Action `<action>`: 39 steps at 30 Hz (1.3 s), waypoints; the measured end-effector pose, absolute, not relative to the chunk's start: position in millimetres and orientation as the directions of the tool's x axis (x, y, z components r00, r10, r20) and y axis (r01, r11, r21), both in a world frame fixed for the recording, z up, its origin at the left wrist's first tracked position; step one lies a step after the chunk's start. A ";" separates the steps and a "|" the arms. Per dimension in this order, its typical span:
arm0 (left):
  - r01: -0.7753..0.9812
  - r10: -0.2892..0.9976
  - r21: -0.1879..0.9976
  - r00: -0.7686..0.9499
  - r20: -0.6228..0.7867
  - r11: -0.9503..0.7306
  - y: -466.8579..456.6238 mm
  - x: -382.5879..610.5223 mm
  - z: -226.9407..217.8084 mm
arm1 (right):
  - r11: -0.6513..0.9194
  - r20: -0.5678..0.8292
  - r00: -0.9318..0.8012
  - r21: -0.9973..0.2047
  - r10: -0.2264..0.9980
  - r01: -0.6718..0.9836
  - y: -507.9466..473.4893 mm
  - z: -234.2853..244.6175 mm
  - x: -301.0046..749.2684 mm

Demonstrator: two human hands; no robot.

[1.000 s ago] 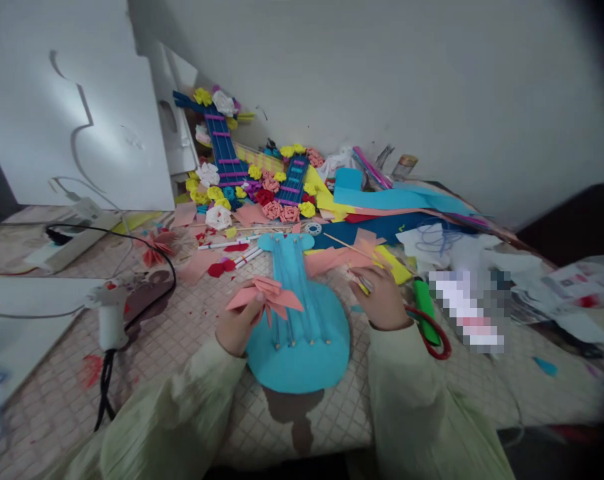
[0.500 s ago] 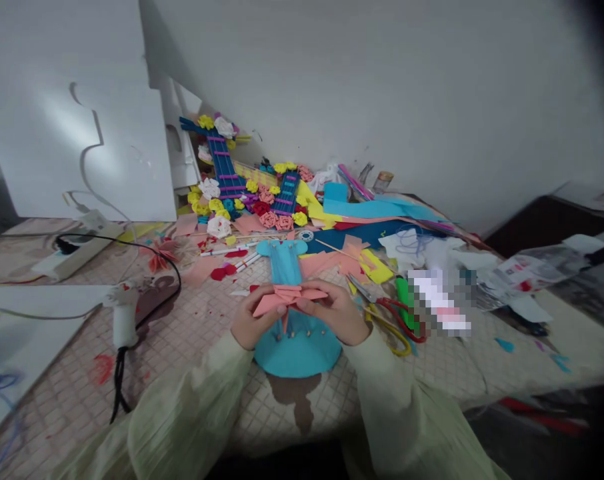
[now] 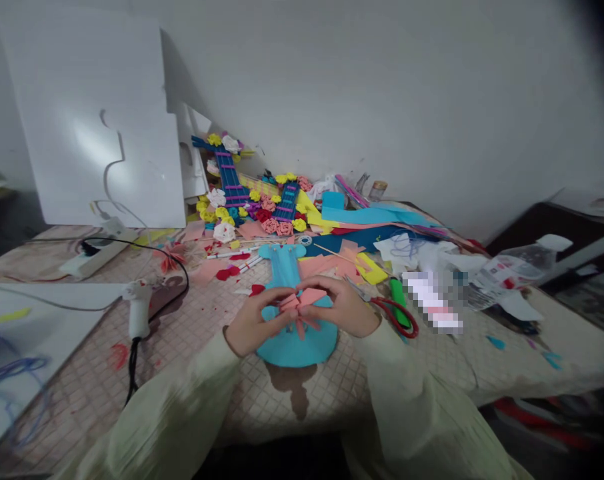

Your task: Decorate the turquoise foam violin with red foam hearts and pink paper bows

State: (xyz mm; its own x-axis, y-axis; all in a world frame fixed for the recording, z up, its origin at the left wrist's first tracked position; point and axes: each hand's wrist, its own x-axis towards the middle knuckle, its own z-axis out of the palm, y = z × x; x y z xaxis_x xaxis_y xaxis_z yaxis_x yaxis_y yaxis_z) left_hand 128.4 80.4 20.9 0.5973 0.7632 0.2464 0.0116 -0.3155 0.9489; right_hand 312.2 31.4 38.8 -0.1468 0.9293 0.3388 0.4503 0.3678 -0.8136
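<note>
A piece of folded pink paper (image 3: 313, 296), with several strips or petals fanning outwards, is pinched between my two hands. My left hand (image 3: 252, 323) has its thumb and fingers closed on the paper's left side. From the other side my right hand (image 3: 351, 311) grips it with curled fingers. Beneath them lies a light-blue, guitar-shaped paper craft (image 3: 297, 352); its neck (image 3: 284, 264) points away from me. The hands and the pink paper hide the craft's middle.
Red-handled scissors (image 3: 405, 321) and a green object (image 3: 398, 301) lie right of my right hand. A white glue gun (image 3: 139, 317) with a black cord stands left. Behind are paper flowers (image 3: 225, 232), dark-blue paper guitars (image 3: 229, 177), a power strip (image 3: 89, 257) and a plastic bottle (image 3: 527, 260).
My fingers have shifted around the pink paper, and it looks bunched more narrowly between them. The whole view has turned slightly left. Yellow scissor handles seen before at the right no longer show.
</note>
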 end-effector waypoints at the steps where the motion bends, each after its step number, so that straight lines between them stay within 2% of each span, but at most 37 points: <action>1: 0.038 0.767 0.939 0.589 0.255 -0.341 76.0 129.4 22.7 | 0.375 0.345 -0.151 -0.813 0.927 0.445 30.5 39.8 311.9; 4: 0.028 0.764 0.930 0.581 0.282 -0.365 66.3 131.8 25.9 | 0.380 0.357 -0.132 -0.850 0.925 0.366 29.4 38.5 309.8; 9: -0.047 0.825 0.959 0.498 0.266 -0.281 59.5 135.0 25.9 | 0.344 0.348 -0.020 -0.917 0.937 0.203 30.1 31.2 303.3; 12: -0.091 0.844 0.966 0.472 0.255 -0.241 60.0 135.8 23.7 | 0.350 0.355 0.002 -0.921 0.935 0.170 30.6 30.5 300.6; 14: -0.088 0.838 0.960 0.470 0.276 -0.267 61.7 134.7 23.3 | 0.392 0.397 -0.016 -0.897 0.918 0.204 31.7 31.6 300.1; 17: 0.000 0.806 0.907 0.458 0.375 -0.422 64.9 130.3 26.2 | 0.531 0.531 -0.094 -0.786 0.842 0.316 35.5 35.8 299.9; 22: 0.111 0.691 0.747 0.490 0.532 -0.655 72.1 124.3 36.7 | 0.757 0.726 -0.275 -0.496 0.630 0.424 45.6 49.0 299.8; 25: 0.086 0.612 0.659 0.478 0.630 -0.747 78.7 125.6 41.1 | 0.842 0.772 -0.386 -0.342 0.506 0.418 52.4 56.0 303.9; 28: 0.039 0.550 0.611 0.484 0.680 -0.790 85.0 129.9 43.5 | 0.874 0.772 -0.444 -0.292 0.455 0.389 59.4 59.2 311.4; 31: -0.003 0.546 0.640 0.518 0.658 -0.769 90.2 136.2 45.7 | 0.852 0.759 -0.411 -0.361 0.504 0.378 66.3 58.3 318.3; 34: -0.007 0.595 0.729 0.573 0.564 -0.685 96.9 144.3 43.6 | 0.786 0.704 -0.358 -0.503 0.613 0.359 72.3 52.8 322.2; 39: -0.090 0.754 0.919 0.544 0.368 -0.383 110.3 161.6 17.9 | 0.529 0.488 -0.205 -0.796 0.848 0.294 80.1 34.1 325.7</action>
State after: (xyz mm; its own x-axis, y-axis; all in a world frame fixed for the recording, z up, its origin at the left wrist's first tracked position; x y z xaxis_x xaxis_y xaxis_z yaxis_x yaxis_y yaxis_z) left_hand 161.6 110.3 17.9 0.5439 0.7544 0.3676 -0.0900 -0.3831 0.9193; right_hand 325.7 80.1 34.1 -0.2052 0.8482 0.4883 0.2941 0.5293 -0.7958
